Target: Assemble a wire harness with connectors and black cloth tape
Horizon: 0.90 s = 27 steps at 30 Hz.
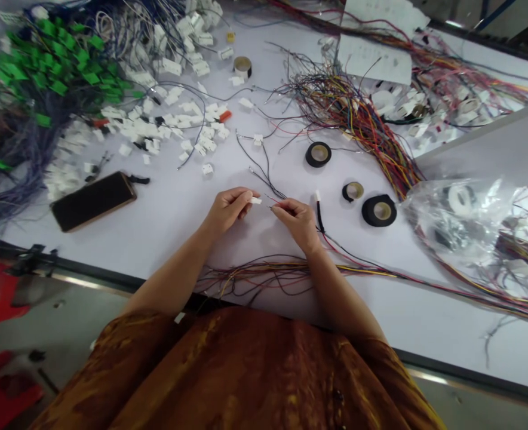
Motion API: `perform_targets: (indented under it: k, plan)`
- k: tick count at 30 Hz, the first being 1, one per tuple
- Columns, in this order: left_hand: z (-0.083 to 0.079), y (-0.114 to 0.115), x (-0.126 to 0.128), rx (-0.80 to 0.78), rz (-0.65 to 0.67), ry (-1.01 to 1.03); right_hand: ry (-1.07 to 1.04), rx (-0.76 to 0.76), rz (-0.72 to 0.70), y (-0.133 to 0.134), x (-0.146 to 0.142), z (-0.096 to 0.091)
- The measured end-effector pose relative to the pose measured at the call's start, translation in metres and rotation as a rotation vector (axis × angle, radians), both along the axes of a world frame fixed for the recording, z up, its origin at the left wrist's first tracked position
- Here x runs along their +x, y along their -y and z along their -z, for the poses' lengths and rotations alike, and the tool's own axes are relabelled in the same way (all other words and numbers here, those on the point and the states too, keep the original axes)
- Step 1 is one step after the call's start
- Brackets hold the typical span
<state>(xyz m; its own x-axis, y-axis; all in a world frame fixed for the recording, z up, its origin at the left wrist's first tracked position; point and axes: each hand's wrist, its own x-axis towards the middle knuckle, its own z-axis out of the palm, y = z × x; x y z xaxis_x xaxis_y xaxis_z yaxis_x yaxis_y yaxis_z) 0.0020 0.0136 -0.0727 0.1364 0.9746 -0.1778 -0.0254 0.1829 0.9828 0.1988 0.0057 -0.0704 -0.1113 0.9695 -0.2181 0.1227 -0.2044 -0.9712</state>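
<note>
Between thumb and fingers, my left hand (232,208) pinches a small white connector housing (255,200) over the middle of the table. Just to its right, my right hand (297,220) is closed on thin wires (270,199), whose bare tips point toward the housing. A short gap separates the tips from the housing. Dark wires (268,170) run up from near my right hand to another white connector (258,140). Beside my right hand lies a black-sleeved cable with a white connector end (318,203).
Loose white connectors (201,140) and green-tagged wires (58,65) fill the left. A phone (94,201) lies nearer. Tape rolls (379,211) sit at right, beside a plastic bag (461,209). A colourful wire bundle (358,119) spreads behind; more wires (282,266) run along the front edge.
</note>
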Motion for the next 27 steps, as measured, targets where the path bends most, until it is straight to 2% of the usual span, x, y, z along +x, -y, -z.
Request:
perform_targets:
  k: [9, 27]
  plan:
    - [0.0032, 0.001, -0.0033, -0.002, 0.076, -0.011, 0.015, 0.037, 0.003, -0.0011, 0.0003, 0.0021]
    - [-0.0015, 0.0032, 0.0004, -0.011, 0.095, -0.093, 0.083, 0.1, -0.006, 0.0006, 0.0023, 0.0022]
